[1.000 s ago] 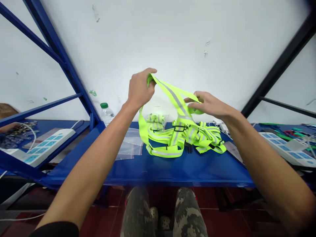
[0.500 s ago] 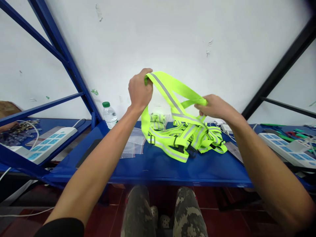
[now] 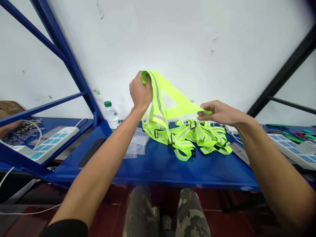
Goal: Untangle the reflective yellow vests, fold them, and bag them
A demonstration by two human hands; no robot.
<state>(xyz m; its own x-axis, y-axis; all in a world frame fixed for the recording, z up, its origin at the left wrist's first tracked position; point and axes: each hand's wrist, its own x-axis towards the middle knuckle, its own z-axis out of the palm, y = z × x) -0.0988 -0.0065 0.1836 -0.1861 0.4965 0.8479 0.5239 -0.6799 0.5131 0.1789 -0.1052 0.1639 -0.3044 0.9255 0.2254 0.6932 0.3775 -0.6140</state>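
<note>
A neon yellow reflective vest of elastic straps [image 3: 176, 93] with grey stripes hangs raised between my hands. My left hand [image 3: 141, 90] is closed on its upper straps, which loop over the fingers. Lower right, my right hand [image 3: 217, 110] pinches a corner of the strap between thumb and fingers. The vest's lower straps, with black adjuster buckles, droop onto the blue table [image 3: 158, 172]. Beside them lies a tangled heap of similar neon straps [image 3: 209, 138]; where one ends and the other begins is hard to tell.
Clear zip bags [image 3: 135, 144] and a dark phone-like slab [image 3: 92, 153] lie left, near a green-capped water bottle [image 3: 112, 115]. Power strips [image 3: 53, 143] sit at both sides. Another phone-like object [image 3: 239, 153] lies right. Another person's hand [image 3: 10, 127] shows far left. Blue frame bars [image 3: 71, 69] rise left.
My right hand has moved slightly right and down, drawing the strap out tighter. The straps held by my left hand have swung and now hang more steeply.
</note>
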